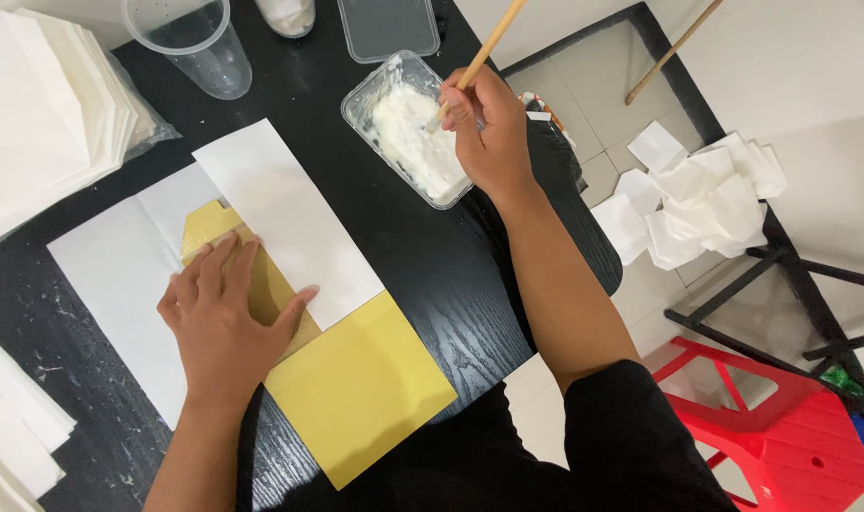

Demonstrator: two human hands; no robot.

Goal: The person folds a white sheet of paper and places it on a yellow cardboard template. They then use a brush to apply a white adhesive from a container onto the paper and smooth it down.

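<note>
My black wood-grain table [470,284] is the landmark. Right of it: pale tiled floor [555,85], my red plastic stool [782,417], a black metal frame [792,275] carrying crumpled white paper sheets [707,204]. Lighting even, soft.

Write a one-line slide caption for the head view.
Left hand presses folded yellow paper; right hand dips a brush into white paste tub.

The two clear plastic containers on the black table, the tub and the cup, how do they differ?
The tub is shallow and rectangular; the cup is tall and round. The tub holds white paste, where the right hand dips a brush; the cup looks empty. Both are clear plastic, standing open on the table.
</note>
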